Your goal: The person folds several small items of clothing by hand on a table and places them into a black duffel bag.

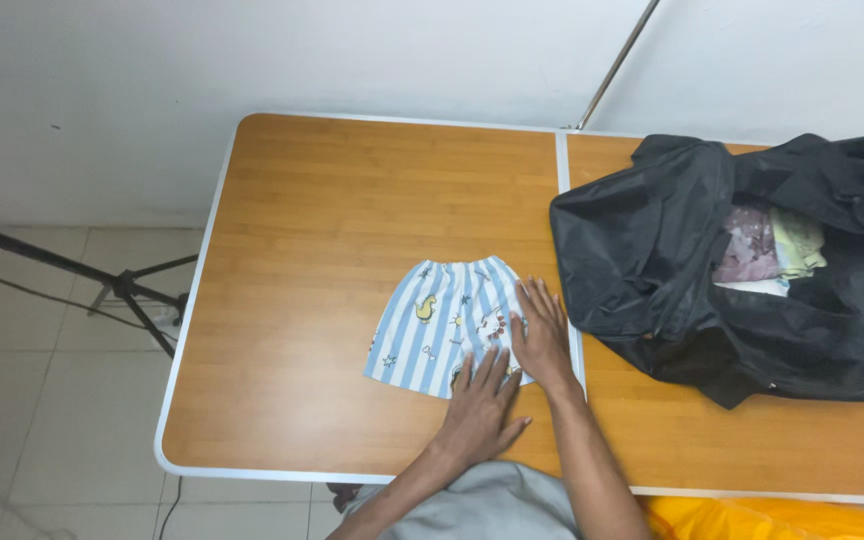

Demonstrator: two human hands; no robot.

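Note:
A small pair of blue-and-white striped shorts (430,320) with cartoon animal prints lies flat on the wooden table (312,230). My left hand (482,405) rests palm down on the shorts' near hem, fingers spread. My right hand (542,335) lies flat on the right side of the shorts, fingers apart, beside the table's middle seam. Neither hand grips anything.
An open black bag (672,260) sits on the right half of the table with folded clothes (767,245) inside it. A tripod's legs (122,285) stand on the tiled floor to the left. Something orange (772,520) shows below the table's near edge.

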